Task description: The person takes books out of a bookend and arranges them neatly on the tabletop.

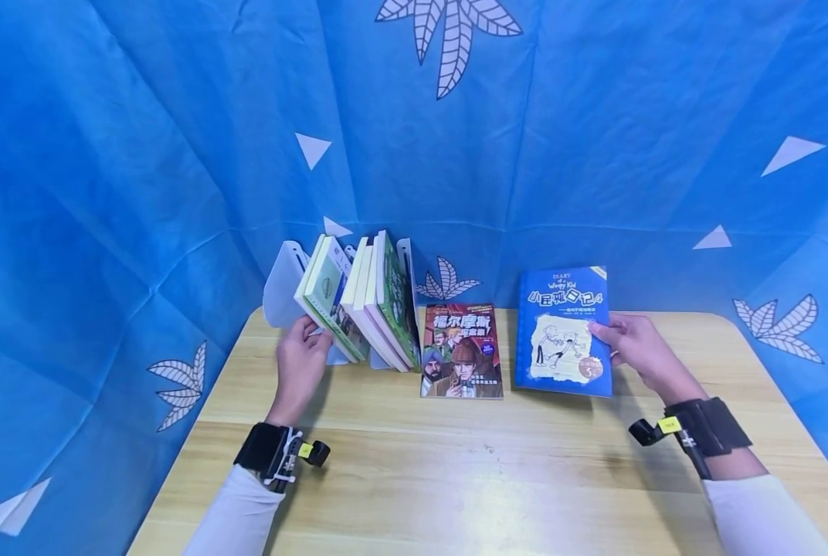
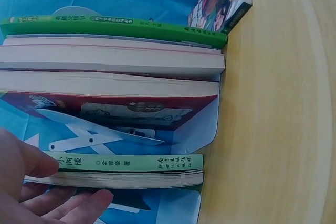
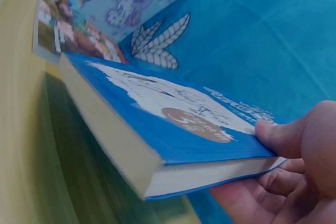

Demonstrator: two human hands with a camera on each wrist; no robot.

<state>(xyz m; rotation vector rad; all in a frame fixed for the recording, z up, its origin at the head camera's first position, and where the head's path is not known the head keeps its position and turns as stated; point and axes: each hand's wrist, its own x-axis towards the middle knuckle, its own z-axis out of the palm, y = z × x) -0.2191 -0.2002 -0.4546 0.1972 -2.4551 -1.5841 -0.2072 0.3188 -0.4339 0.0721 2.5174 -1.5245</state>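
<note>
My right hand (image 1: 642, 354) holds a blue Diary of a Wimpy Kid paperback (image 1: 535, 324) by its right edge, cover facing up. In the right wrist view the thumb lies on the cover (image 3: 199, 140) and the fingers are under it, with the book's lower end off the table. At the left, my left hand (image 1: 303, 359) pinches a thin light-green book (image 2: 136, 162) that leans in a bookend rack (image 1: 282, 286). Its thumb is on the spine side, the other fingers on the opposite side.
Several books (image 1: 361, 297) lean right of a divider in the rack, the outermost with a green spine (image 2: 121, 29). A red comic-style paperback (image 1: 461, 351) stands tilted beside the rack. Behind the wooden table (image 1: 469, 463) hangs a blue curtain (image 1: 414, 170).
</note>
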